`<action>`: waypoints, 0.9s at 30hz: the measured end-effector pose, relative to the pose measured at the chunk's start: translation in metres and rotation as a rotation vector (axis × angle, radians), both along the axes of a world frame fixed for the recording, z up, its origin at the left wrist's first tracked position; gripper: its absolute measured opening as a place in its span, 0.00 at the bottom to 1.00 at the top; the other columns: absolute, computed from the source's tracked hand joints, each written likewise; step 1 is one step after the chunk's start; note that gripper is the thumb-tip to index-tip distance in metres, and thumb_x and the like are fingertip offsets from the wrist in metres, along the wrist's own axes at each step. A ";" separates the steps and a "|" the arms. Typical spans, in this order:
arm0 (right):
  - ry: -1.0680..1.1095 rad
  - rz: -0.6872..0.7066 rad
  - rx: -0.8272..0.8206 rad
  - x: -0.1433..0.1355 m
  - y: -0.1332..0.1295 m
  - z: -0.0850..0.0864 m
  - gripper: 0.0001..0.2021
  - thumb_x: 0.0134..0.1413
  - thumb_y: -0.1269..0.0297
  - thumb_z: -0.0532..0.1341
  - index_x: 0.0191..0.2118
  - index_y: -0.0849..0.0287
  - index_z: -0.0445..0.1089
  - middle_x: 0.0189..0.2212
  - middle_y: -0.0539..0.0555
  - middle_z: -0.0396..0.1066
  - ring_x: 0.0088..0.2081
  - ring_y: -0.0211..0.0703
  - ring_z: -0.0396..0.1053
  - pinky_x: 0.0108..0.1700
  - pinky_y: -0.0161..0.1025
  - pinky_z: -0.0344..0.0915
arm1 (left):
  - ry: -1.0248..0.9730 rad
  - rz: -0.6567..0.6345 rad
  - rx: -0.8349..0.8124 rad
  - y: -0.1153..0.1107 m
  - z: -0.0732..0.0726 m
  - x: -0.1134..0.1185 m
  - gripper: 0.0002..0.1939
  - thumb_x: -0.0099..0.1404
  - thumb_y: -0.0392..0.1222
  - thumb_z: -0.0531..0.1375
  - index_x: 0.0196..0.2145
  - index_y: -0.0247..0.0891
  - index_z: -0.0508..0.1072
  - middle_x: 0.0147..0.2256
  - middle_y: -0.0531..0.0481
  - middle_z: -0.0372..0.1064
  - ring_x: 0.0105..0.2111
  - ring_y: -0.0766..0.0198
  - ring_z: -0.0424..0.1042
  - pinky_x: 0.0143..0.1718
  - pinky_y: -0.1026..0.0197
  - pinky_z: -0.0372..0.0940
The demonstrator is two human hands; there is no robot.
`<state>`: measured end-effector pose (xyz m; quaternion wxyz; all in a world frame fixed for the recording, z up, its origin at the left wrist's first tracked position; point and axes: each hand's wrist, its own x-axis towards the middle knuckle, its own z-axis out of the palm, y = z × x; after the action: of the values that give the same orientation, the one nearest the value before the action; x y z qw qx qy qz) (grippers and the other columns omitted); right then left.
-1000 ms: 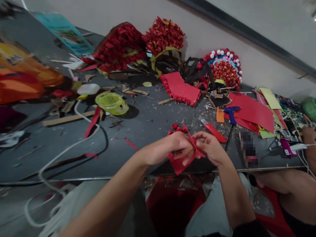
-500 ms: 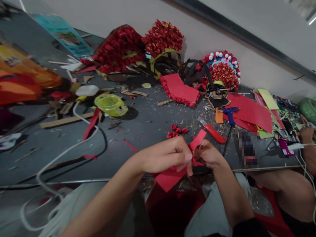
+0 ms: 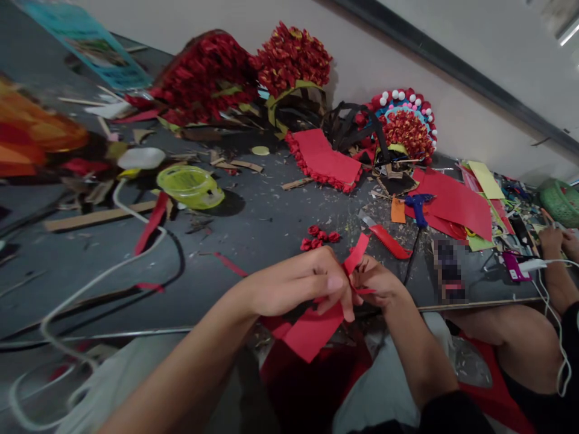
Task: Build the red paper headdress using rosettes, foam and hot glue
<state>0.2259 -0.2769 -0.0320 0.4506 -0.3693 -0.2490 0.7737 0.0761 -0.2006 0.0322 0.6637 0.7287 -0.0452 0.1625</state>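
At the table's near edge my left hand and my right hand meet, fingers closed around a red paper strip. One end of the strip stands up between them, and another bit pokes out beside the right fingers. Below my left hand hangs a wider red paper piece, apparently pinched in its fingers. How the fingertips grip is partly hidden. Just beyond the hands sits a cluster of small red paper roses. A red-handled utility knife lies to the right of them.
A blue glue gun rests by red paper sheets. Red flower-covered headpieces stand along the wall. At left are a yellow-green plastic container and a white cable. Another person's hand is at far right.
The view has shifted, so things on the table appear slightly further left. My hands stay together on the red paper, with small changes in the fingers and in the strip's angle.
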 end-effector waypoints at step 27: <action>-0.148 -0.423 0.114 0.010 -0.001 0.024 0.16 0.30 0.52 0.73 0.25 0.57 0.75 0.17 0.45 0.70 0.16 0.27 0.63 0.15 0.22 0.61 | -0.459 -0.287 -0.822 0.009 -0.020 0.008 0.29 0.63 0.54 0.45 0.09 0.40 0.55 0.03 0.53 0.46 0.06 0.68 0.56 0.06 0.69 0.46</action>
<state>0.2360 -0.2779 -0.0082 0.6034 -0.4431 -0.2416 0.6174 0.0844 -0.1914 0.0125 0.8848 0.3384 -0.2225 0.2304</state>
